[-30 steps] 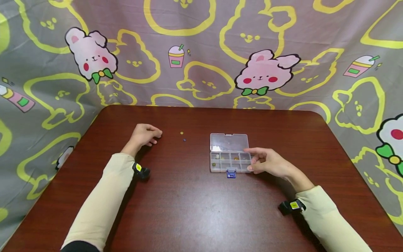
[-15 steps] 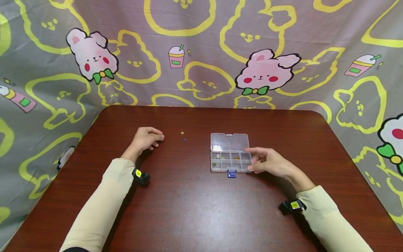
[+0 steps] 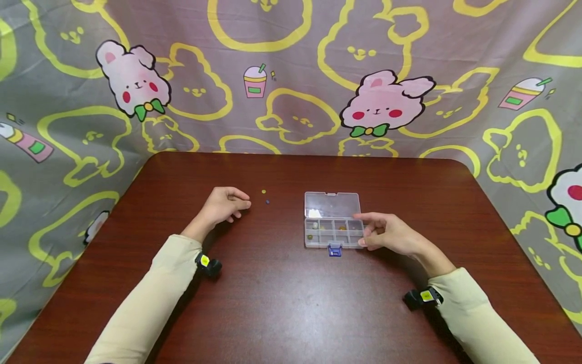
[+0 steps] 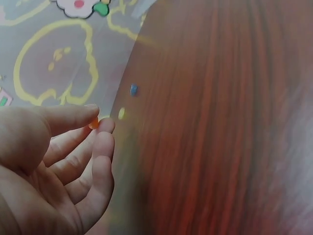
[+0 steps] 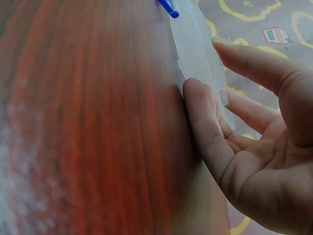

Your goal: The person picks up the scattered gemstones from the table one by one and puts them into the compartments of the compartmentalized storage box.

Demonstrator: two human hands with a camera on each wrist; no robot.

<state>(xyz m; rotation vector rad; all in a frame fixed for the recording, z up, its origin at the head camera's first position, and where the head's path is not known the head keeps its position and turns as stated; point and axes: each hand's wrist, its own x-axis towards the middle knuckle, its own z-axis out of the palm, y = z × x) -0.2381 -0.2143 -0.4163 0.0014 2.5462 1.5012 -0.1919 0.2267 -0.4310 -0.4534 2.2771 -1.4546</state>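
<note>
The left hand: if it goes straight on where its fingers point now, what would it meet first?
Likely the tiny blue bead, ahead of the left hand in the head view; the tiny round yellow bead lies close by. Depth is unclear: the hand might pass above both.

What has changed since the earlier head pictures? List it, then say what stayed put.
The left hand has moved right, toward the open box, nearing the yellow bead and blue bead. It now pinches an orange bead; the earlier pictures don't clearly show whether it already did. The right hand stays at the box's right end; the box and both loose beads stay in place.
</note>
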